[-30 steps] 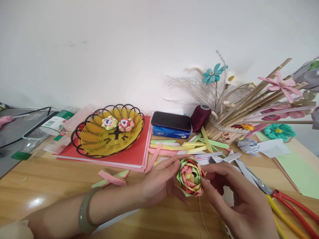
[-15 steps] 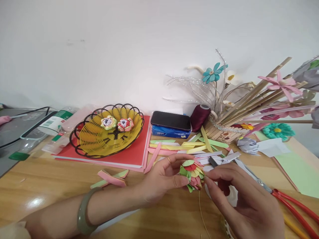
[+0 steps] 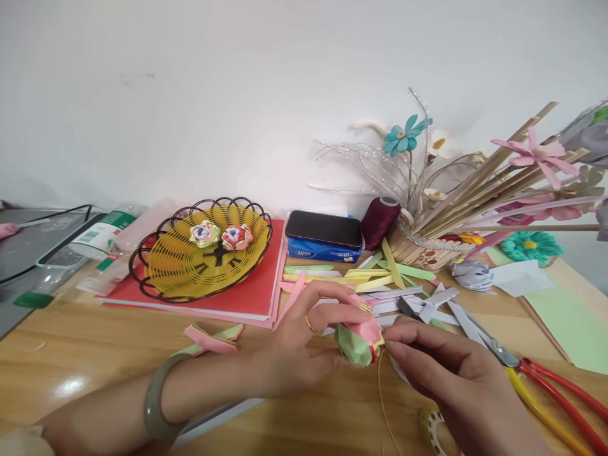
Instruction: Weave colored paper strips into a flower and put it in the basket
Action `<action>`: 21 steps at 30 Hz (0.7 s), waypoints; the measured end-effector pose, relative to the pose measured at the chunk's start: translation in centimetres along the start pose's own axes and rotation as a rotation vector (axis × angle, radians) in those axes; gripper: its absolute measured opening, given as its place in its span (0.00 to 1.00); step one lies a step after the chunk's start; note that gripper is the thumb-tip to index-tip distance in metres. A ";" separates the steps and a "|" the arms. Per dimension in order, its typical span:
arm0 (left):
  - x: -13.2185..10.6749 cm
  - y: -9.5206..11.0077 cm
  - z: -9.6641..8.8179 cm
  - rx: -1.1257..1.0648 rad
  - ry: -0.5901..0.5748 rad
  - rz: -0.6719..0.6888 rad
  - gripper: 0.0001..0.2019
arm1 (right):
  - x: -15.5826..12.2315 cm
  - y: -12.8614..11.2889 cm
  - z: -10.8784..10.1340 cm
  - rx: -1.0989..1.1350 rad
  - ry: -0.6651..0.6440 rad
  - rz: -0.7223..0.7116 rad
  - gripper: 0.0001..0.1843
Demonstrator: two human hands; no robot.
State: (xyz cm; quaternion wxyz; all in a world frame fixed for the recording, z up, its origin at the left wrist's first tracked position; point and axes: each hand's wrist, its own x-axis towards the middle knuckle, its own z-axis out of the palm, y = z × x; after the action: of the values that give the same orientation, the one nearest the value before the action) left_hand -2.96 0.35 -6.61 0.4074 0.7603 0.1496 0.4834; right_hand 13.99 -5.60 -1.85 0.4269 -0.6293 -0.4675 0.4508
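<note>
My left hand (image 3: 304,342) grips a folded paper flower (image 3: 358,341) of green, pink and yellow strips, its underside turned up. Just above the wooden table (image 3: 95,354), my right hand (image 3: 446,373) pinches the flower's right edge with thumb and forefinger. A thin straw-coloured wire (image 3: 386,405) runs down from the flower toward me. A green bangle (image 3: 154,405) sits on my left wrist and a ring on one finger. A roll of tape (image 3: 430,423) lies below my right hand.
A black-and-yellow wire basket (image 3: 180,278) holding two paper flowers rests on red card (image 3: 256,297). A phone (image 3: 325,229) on a blue tissue pack, a maroon thread spool (image 3: 380,223), paper strips (image 3: 370,278), scissors with red and yellow handles (image 3: 532,373) and a vase of craft flowers (image 3: 475,202) crowd the right.
The flower has been turned over from face-up to underside-up between my hands, which have lowered slightly. My right fingers moved onto its right edge.
</note>
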 end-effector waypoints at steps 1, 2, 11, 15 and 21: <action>0.1 -0.1 0.0 0.061 0.000 0.070 0.21 | 0.0 0.0 0.0 0.002 -0.029 0.001 0.10; 0.1 -0.1 0.0 0.108 0.004 0.121 0.20 | 0.0 0.1 -0.1 -0.001 -0.055 -0.005 0.11; 0.3 -0.5 0.6 0.296 0.086 0.319 0.14 | 0.1 0.5 -0.1 0.127 -0.121 0.087 0.11; 0.7 -0.6 0.7 0.425 0.177 0.426 0.11 | 0.0 0.5 -0.2 0.202 -0.140 0.174 0.14; 0.7 -0.5 0.4 0.579 0.184 0.505 0.09 | 0.0 0.3 0.0 0.207 -0.147 0.114 0.09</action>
State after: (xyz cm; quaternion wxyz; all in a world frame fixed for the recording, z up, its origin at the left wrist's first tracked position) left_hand -2.15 0.89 -6.58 0.0291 0.8100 0.1238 0.5725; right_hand 14.10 -5.61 -2.11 0.4280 -0.5727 -0.4118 0.5651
